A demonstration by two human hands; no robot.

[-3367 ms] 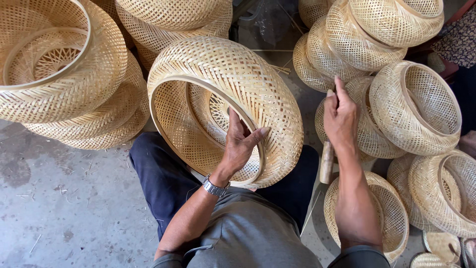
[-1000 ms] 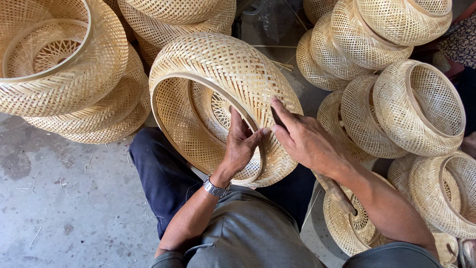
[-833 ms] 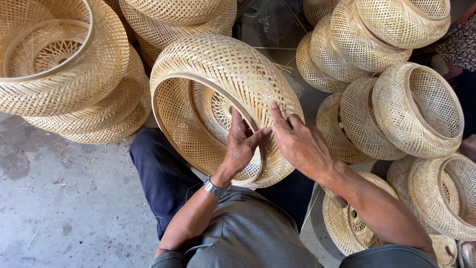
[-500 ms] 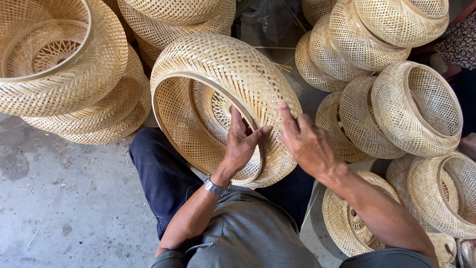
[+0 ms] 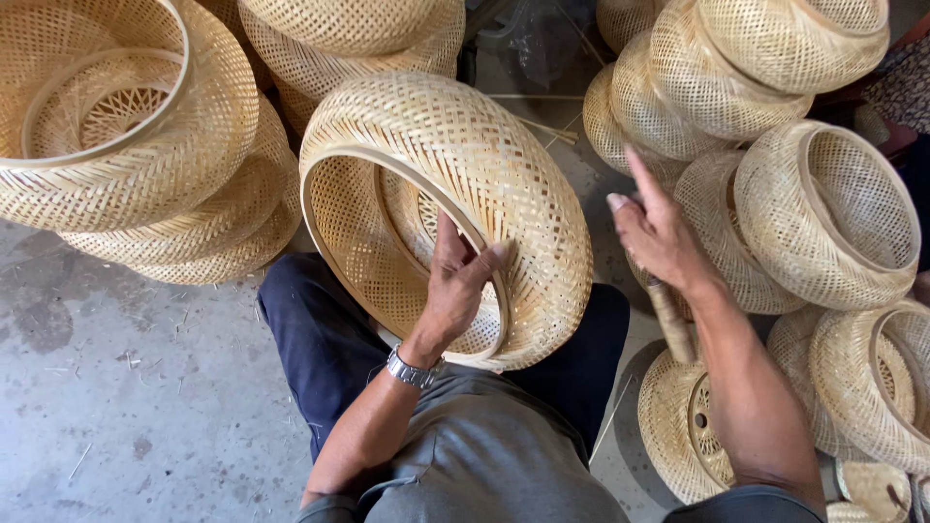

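Left hand (image 5: 455, 291) clamps the woven basket's (image 5: 455, 184) inner rim on the lap; right hand (image 5: 659, 228) hovers open beside it. One-handed, the basket might roll off.

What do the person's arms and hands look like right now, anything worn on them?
Both hands are bare, no gloves. The left hand has a silver metal wristwatch at the wrist. The right hand wears nothing visible. Both forearms are bare, with grey sleeves ending near the elbows.
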